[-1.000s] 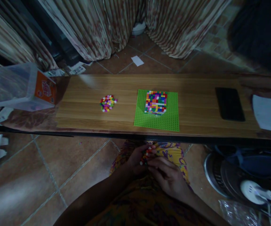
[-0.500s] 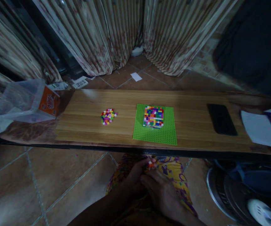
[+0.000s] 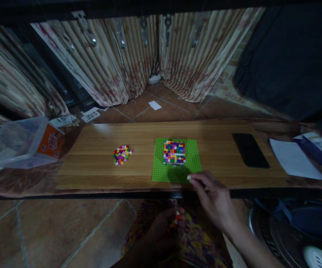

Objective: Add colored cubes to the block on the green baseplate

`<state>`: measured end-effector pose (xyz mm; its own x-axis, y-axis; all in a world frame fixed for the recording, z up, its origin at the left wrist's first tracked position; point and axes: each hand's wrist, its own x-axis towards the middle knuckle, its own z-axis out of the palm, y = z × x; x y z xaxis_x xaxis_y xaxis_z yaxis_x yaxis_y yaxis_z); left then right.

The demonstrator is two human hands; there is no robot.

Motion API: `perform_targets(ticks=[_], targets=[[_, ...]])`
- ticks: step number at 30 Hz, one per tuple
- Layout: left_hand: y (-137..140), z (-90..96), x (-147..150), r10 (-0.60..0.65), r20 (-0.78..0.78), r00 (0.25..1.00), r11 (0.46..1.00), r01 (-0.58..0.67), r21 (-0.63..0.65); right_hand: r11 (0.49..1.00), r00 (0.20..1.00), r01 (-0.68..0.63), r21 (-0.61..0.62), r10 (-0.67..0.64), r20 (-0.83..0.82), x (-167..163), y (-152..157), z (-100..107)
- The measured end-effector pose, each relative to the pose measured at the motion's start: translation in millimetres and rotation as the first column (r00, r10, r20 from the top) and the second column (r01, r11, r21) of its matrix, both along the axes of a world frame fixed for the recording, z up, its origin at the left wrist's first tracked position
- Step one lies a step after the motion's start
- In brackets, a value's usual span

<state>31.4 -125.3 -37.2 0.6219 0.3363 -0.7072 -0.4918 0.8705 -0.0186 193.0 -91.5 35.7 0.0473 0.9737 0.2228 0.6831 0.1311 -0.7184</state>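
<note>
My right hand (image 3: 215,197) pinches a small white toy brick (image 3: 189,177) over the front right corner of a green baseplate (image 3: 159,171). On that plate stands a square block of many-coloured bricks (image 3: 174,152), just beyond and left of the hand. Low over my lap, my left hand (image 3: 166,225) is curled round several small bricks (image 3: 178,216), red-orange and white among them. Its fingers are dim and partly in shadow. A loose pile of coloured bricks (image 3: 122,155) lies on the wooden board to the left of the baseplate.
The wooden board (image 3: 94,173) lies along a dark-edged table. On it at the right is a black phone-like slab (image 3: 250,150), with white paper (image 3: 295,158) beyond. A clear plastic box (image 3: 24,145) with an orange label stands at the left. Curtains hang behind.
My right hand has left my left hand and risen rightward to the baseplate with a white brick. The left hand stays over my lap. The camera view has tilted up.
</note>
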Motion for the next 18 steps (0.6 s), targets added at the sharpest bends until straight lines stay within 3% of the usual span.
perform_targets(ticks=[3,7,14,18], targets=[[1,1.8,0,-0.029,0.048,0.998,0.993,0.034,-0.113,0.993,0.992,0.085,0.084,-0.092,0.087,27,51,3],[2,-1.3,1,-0.025,0.018,1.0,0.986,0.028,-0.162,0.996,0.987,0.02,0.088,-0.034,0.159,37,92,-8],[2,-4.9,1,-0.041,-0.015,0.999,0.996,0.039,-0.082,0.999,0.975,-0.043,0.017,0.038,0.22,27,107,-11],[4,-5.8,1,-0.053,-0.004,0.999,0.996,0.053,-0.07,1.0,0.989,0.0,-0.031,0.005,0.146,24,113,-8]])
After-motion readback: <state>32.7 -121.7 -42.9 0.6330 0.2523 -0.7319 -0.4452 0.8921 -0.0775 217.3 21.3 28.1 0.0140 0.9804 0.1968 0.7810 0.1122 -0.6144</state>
